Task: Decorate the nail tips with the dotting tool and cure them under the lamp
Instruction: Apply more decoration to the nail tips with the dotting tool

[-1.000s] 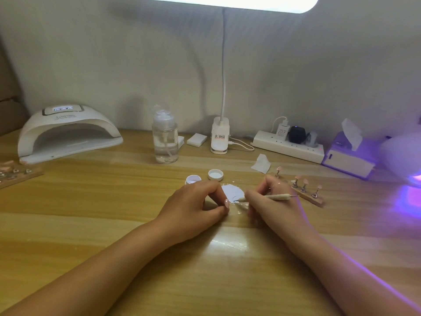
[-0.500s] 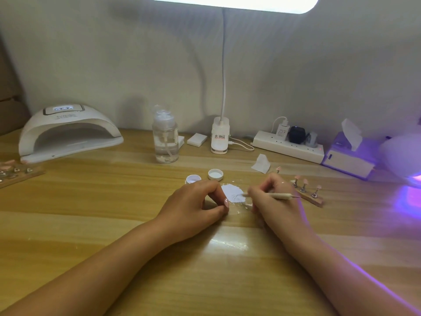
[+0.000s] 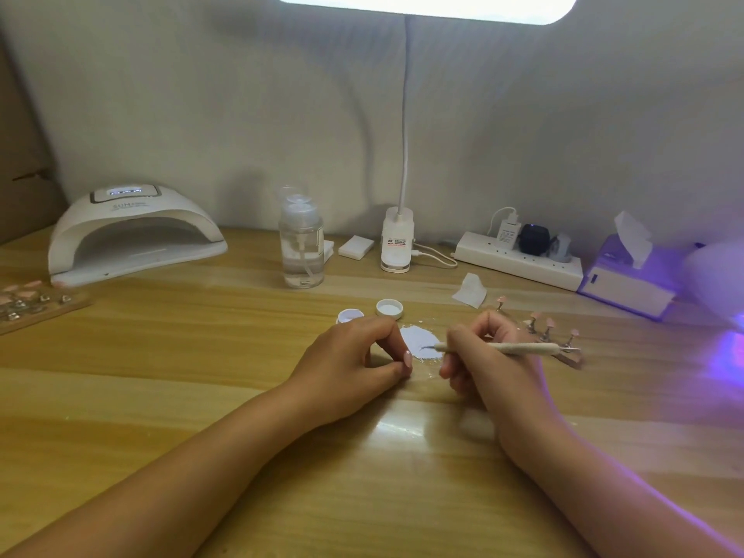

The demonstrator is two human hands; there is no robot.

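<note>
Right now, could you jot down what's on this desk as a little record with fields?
Surface: wooden desk
Right hand: holds dotting tool, tip over white patch
Left hand: curled, resting beside the patch
Nail tips on stand: just behind right hand
Small open jar and lid: behind left hand
Curing lamp: back left
Clear pump bottle: back centre

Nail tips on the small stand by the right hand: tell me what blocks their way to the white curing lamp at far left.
The left hand and clear pump bottle sit between the stand and lamp.
</note>
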